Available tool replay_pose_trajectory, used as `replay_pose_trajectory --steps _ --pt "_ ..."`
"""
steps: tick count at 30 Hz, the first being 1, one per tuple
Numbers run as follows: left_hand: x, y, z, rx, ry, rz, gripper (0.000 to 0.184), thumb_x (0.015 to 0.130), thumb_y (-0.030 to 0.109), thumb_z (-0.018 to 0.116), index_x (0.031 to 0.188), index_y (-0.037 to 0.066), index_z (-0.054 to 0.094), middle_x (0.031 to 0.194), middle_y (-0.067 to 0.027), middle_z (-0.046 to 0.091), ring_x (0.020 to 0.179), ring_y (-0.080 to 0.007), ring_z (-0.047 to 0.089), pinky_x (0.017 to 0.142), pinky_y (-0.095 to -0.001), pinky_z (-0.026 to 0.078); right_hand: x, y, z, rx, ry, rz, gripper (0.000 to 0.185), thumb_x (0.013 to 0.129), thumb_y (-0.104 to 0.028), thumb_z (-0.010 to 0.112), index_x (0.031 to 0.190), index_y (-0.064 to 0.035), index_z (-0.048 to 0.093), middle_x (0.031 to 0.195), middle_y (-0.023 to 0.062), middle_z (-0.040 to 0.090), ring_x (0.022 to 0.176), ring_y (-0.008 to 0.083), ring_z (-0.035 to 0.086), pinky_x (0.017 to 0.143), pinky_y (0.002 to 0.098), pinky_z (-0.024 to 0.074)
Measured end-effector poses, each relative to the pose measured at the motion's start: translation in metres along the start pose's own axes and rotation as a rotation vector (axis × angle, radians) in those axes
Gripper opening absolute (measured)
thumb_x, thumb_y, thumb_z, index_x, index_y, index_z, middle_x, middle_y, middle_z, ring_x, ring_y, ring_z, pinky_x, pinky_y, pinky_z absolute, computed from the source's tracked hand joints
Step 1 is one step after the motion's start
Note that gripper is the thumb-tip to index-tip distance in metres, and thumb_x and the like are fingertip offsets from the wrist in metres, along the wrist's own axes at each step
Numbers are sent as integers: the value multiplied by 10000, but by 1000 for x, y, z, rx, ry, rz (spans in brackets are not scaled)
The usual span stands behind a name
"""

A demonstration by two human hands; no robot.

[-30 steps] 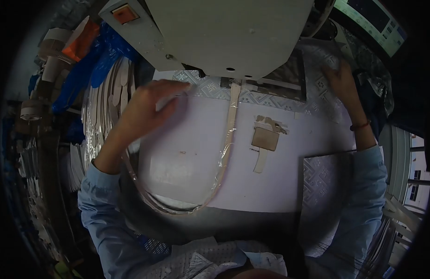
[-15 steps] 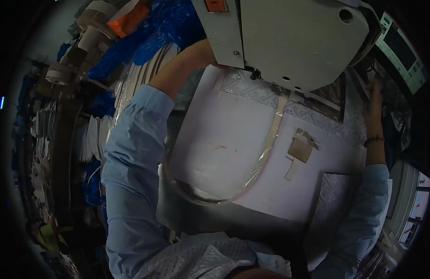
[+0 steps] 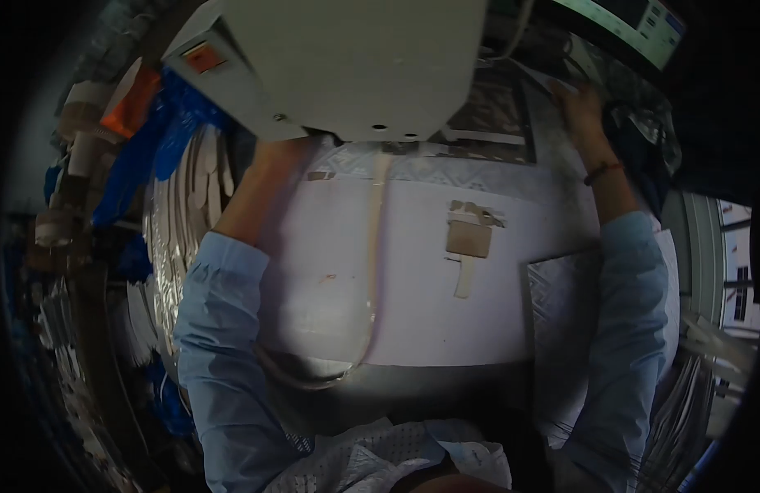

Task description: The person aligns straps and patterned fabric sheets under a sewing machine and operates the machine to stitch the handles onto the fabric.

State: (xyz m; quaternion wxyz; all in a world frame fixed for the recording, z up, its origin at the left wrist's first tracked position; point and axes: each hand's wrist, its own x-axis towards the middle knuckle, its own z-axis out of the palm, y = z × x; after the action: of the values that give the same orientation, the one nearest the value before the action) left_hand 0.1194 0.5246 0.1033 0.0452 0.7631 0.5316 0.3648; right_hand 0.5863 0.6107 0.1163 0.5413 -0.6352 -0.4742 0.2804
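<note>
Got left hand (image 3: 279, 158) partly hidden by machine head (image 3: 355, 70), right hand (image 3: 579, 108) near dark panel (image 3: 488, 105), can't tell either grip, curved pale strip (image 3: 376, 238) on white board (image 3: 417, 316).

Upper left: orange piece (image 3: 133, 100) just beside beige fixture (image 3: 85, 152); crumpled blue plastic (image 3: 176, 119) near both. Upper right: lit monitor (image 3: 643, 23), cut by frame edge; clear plastic (image 3: 655, 135) below it. Far right: barred window (image 3: 740, 255), bright outside.
</note>
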Motion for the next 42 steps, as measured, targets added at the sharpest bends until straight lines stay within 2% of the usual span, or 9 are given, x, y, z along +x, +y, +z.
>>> replay_pose_trajectory --steps 4,6,11,14,18,24,30,38,42 --pt "-3 -76 -26 263 43 42 275 786 155 723 1012 2 685 1018 -217 693 993 -369 655 839 -385 517 6 -5 42 -328 -111 -284 340 864 -186 726 1152 -21 652 1000 82 698 894 151 636 778 281 496" --pt "-6 -60 -54 433 -30 13 327 785 127 718 1064 -33 657 1021 -242 692 956 -395 671 816 -382 525 17 -19 58 -275 -413 -256 273 908 -181 673 1148 -51 671 1124 69 692 987 163 640 860 289 491" --pt "-18 -54 -83 207 17 -222 392 805 150 714 1122 -64 629 1061 -269 684 994 -413 676 817 -380 527 23 -32 93 -38 -624 -101 241 941 -174 632 1146 -57 679 1075 68 705 998 166 646 881 299 503" --pt "-18 -70 -81 270 49 -208 363 822 153 706 1103 -65 635 1059 -270 685 1022 -392 677 835 -368 523 45 0 75 -334 -492 -514 248 942 -188 629 1148 -57 673 1087 92 703 977 182 657 860 310 515" --pt "-17 -78 -78 220 48 -223 332 835 121 686 1101 -70 631 1045 -272 687 1013 -384 683 818 -363 527 -72 -62 15 -584 -181 -801 235 916 -154 640 1129 -60 673 923 125 669 779 259 665 730 341 539" --pt "-18 -98 -77 250 67 -189 272 852 65 645 1080 -82 625 1001 -266 696 963 -389 695 754 -358 538 -182 -54 -29 -696 -510 -840 310 906 -217 679 1175 -64 663 875 81 641 662 211 631 597 342 521" --pt "-26 -123 -78 315 83 -152 280 833 28 683 1071 -98 605 992 -247 690 962 -369 690 803 -355 522 -209 -44 -30 -835 -538 -768 525 901 -320 677 1342 -60 561 852 66 582 613 218 588 604 346 526" --pt "-29 -135 -81 565 70 -35 405 815 20 724 1171 -81 561 1102 -231 655 1038 -356 648 920 -394 476 -210 -41 -29 -850 -534 -779 518 923 -361 647 1323 -41 568 889 84 609 605 206 616 591 347 549" --pt "-28 -155 -85 328 156 13 397 818 48 729 1162 -75 575 1108 -239 655 1051 -362 645 918 -413 476 -210 -40 -28 -846 -527 -765 538 909 -346 668 1350 -57 558 880 73 579 618 206 589 604 351 532"
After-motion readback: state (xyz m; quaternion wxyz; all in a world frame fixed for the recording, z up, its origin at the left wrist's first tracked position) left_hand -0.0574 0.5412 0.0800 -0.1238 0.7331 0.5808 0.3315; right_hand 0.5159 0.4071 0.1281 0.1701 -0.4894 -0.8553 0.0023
